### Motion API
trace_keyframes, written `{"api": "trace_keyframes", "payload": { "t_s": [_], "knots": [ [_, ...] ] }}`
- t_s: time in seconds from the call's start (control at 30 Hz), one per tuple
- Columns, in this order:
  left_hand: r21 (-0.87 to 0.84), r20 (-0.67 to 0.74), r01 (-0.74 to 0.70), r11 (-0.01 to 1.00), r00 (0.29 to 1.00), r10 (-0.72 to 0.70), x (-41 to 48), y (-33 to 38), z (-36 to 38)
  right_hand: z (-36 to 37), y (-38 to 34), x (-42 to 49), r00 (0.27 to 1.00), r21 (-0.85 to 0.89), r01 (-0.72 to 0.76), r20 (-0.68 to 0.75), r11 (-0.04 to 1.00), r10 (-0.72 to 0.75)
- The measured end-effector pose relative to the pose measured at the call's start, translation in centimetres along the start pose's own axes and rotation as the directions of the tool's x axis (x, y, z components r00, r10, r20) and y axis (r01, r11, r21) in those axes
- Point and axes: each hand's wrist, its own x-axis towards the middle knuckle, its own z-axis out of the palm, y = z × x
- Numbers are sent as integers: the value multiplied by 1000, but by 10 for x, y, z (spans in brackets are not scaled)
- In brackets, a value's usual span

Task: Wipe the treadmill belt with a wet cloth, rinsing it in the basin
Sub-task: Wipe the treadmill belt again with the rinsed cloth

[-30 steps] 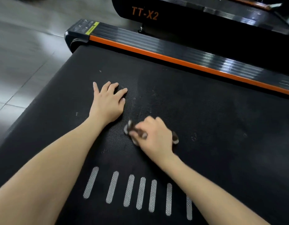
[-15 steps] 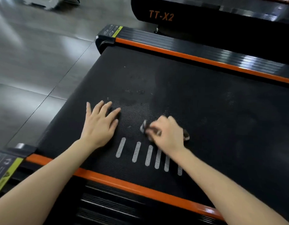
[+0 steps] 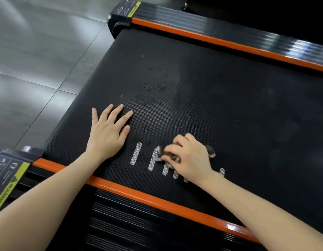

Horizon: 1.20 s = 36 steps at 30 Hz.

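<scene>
One crumpled cloth, dimpled belt

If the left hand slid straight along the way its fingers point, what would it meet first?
The left hand would cross only black textured treadmill belt, perhaps grazing the pale smudges, until the far orange side rail.

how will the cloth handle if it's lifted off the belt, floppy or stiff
Probably floppy: the cloth is bunched under the right hand, ends poking out both sides, so it should droop when lifted. It looks small, so likely light. The belt is finely textured, so a pushed cloth may drag rather than glide.
</scene>
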Motion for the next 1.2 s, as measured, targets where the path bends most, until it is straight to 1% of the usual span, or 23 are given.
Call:
{"api": "trace_keyframes", "payload": {
  "t_s": [0.07,0.13,0.2,0.27,0.3,0.33,0.37,0.43,0.47,0.53,0.6,0.63,0.67,0.73,0.8,0.87,1.1,1.17,1.2],
  "knots": [
    [2,14,4,1000,1000,-4,0,0,-1,11,5,27,1000,-16,-17,-11,1000,17],
    [-2,23,12,1000,1000,-12,-1,0,-1,17,20,47,996,-44,-76,-41,996,74],
    [-10,24,20,1000,1000,-20,1,1,-1,15,40,67,974,-95,-217,-92,972,208],
    [-20,32,22,1000,999,-21,1,1,-2,12,49,82,922,-108,-376,-146,920,360],
    [-25,36,24,999,999,-23,2,0,-2,12,45,82,901,-98,-420,-164,902,402],
    [-31,39,26,999,999,-25,2,0,-3,12,36,73,899,-81,-424,-162,902,408],
    [-36,44,25,999,999,-24,3,1,-4,10,23,57,918,-60,-384,-132,921,374],
    [-37,53,25,999,998,-23,3,1,-5,3,-4,15,979,-6,-203,-30,979,203],
    [-37,52,29,999,998,-27,3,2,-6,-2,-10,0,992,16,-124,14,992,123],
    [-37,53,27,999,998,-25,4,3,-7,-5,-2,0,995,28,-59,77,998,56],
    [-35,70,28,999,997,-25,5,3,-8,0,9,21,995,7,-15,103,1000,14],
    [-32,78,32,999,997,-30,5,3,-9,5,13,36,995,-3,-20,93,1000,20],
    [-30,82,33,999,996,-30,5,3,-9,10,18,51,995,-12,-69,69,998,70],
    [-29,87,30,999,996,-28,5,4,-8,20,27,81,973,-48,-230,0,972,230],
    [-24,91,32,999,995,-30,6,4,-9,28,34,105,942,-73,-335,-54,940,331],
    [-20,88,34,999,996,-33,7,3,-9,32,36,114,934,-77,-356,-68,931,351],
    [-23,91,15,1000,996,-13,8,3,-9,35,35,112,933,-110,-356,-103,928,345],
    [-6,122,12,1000,992,-11,9,4,-11,33,27,111,896,-124,-442,-101,889,432],
    [1,145,12,1000,989,-12,9,3,-12,31,17,108,856,-113,-516,-97,849,508]
  ]
}}
